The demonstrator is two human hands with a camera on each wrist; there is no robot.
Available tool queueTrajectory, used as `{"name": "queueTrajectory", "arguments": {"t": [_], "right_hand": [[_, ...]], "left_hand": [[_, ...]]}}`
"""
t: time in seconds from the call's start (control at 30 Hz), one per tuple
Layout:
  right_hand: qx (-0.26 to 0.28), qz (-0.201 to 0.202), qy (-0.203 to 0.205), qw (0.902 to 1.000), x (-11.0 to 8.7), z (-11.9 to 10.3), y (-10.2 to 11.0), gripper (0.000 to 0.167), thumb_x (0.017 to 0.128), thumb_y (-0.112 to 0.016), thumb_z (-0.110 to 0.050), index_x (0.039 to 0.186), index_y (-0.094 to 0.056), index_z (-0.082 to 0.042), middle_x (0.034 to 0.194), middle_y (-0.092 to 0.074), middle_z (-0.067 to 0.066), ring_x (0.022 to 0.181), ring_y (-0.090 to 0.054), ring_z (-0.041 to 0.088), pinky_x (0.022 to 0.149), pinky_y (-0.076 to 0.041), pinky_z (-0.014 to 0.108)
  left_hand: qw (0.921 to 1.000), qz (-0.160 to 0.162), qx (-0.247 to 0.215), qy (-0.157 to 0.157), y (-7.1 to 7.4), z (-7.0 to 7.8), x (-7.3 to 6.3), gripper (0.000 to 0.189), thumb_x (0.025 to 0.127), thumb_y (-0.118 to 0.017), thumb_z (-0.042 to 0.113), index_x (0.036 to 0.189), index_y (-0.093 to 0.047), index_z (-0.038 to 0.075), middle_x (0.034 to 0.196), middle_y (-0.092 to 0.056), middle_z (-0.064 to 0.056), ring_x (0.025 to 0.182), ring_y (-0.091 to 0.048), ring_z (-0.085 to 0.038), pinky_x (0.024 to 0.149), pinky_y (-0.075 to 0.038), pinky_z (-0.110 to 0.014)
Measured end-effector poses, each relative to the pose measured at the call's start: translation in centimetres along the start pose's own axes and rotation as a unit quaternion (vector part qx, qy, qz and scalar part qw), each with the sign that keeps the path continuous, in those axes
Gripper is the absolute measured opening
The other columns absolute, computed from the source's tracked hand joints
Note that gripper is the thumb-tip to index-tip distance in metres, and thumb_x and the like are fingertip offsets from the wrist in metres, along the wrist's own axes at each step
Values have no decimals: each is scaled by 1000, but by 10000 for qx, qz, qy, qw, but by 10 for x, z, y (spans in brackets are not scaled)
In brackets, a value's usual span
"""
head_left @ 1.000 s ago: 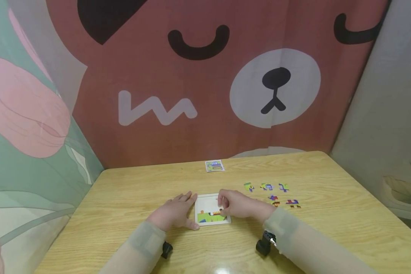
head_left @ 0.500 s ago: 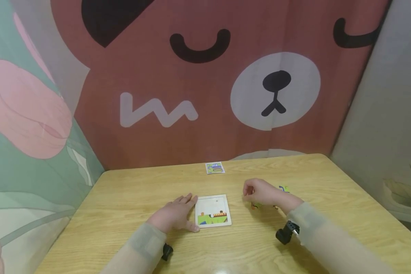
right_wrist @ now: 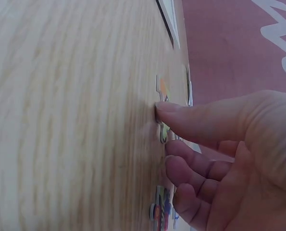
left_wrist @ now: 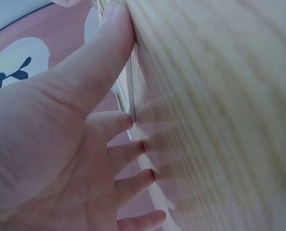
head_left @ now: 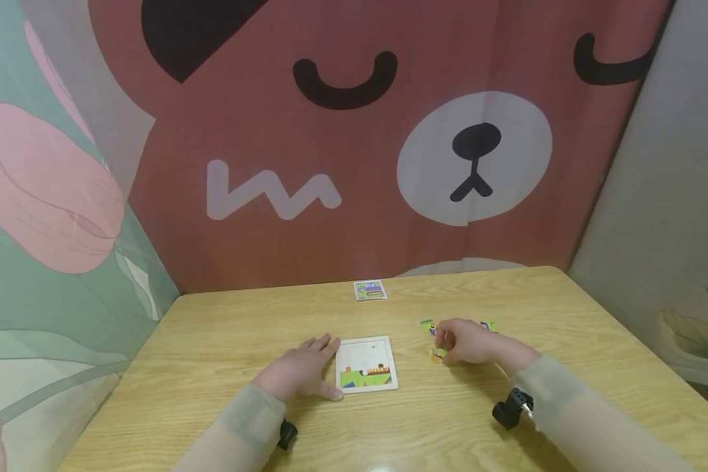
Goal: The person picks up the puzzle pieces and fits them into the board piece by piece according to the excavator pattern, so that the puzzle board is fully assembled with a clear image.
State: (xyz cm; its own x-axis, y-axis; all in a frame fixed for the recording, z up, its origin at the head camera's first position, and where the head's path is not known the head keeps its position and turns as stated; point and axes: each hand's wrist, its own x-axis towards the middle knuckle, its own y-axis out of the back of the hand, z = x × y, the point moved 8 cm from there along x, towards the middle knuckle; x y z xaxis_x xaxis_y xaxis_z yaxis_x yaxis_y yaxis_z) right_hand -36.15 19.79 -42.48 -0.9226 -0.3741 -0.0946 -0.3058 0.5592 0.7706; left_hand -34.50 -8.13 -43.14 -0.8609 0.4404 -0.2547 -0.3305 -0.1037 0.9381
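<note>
Puzzle piece [head_left: 436, 355], green and orange, thin, flat, curvy-edged

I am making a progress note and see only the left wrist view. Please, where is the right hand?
Observer: Right of the white square puzzle frame, the right hand is at a flat green-and-orange puzzle piece.
Operator: Thank you. What does the frame contain?
Observer: Only its near part is filled, with a mostly green printed strip.
Operator: And near the far edge of the pale wooden table?
Observer: A small square picture card lies there.
</note>
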Motion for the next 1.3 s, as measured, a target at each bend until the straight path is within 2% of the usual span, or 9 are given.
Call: {"name": "queueTrajectory", "arguments": {"t": [0.2,0.4,0.6,0.8,1.0,1.3], "right_hand": [[-12,-10,197,9998,2,-1,-2,30,73,-82,3,87,-58,-7,80,-55,5,74,-49,18,65,-42,34],[33,169,555,9983,5,-9,1,21,80,-76,4,83,-59,-7,75,-56,0,70,-50,16,64,-42,32],[620,82,744,9953,10,-23,-1,12,90,-69,0,85,-60,-6,76,-59,2,70,-51,17,62,-45,32],[904,106,712,9933,24,-49,-8,11,91,-68,-1,85,-61,-7,75,-58,2,67,-51,16,58,-47,30],[973,121,747,9924,44,-76,-26,13,89,-70,2,83,-62,-8,74,-59,1,66,-53,15,57,-48,28],[1060,-200,783,9911,68,-101,-67,14,89,-71,0,82,-62,-10,75,-60,1,67,-55,14,60,-49,28]], "left_hand": [[10000,-7,-67,21,0,-1,-1,105,73,-79,54,156,-31,12,161,-24,-12,145,-22,-39,113,-25,-58],[10000,19,-91,9,0,-1,-3,105,72,-79,55,156,-32,12,161,-25,-12,145,-23,-39,113,-25,-58],[10000,16,-85,32,-1,-3,-3,106,72,-79,56,156,-32,13,161,-25,-12,145,-22,-38,112,-26,-59],[10000,17,-79,8,1,-1,-4,105,73,-79,55,156,-32,12,161,-25,-12,145,-23,-39,113,-26,-57],[9999,-18,-115,52,4,1,-3,104,73,-79,55,156,-32,14,161,-25,-11,145,-22,-38,113,-25,-58],[10000,-37,42,-20,3,0,-1,105,73,-78,58,156,-32,13,160,-25,-12,144,-24,-39,111,-27,-60]]}}
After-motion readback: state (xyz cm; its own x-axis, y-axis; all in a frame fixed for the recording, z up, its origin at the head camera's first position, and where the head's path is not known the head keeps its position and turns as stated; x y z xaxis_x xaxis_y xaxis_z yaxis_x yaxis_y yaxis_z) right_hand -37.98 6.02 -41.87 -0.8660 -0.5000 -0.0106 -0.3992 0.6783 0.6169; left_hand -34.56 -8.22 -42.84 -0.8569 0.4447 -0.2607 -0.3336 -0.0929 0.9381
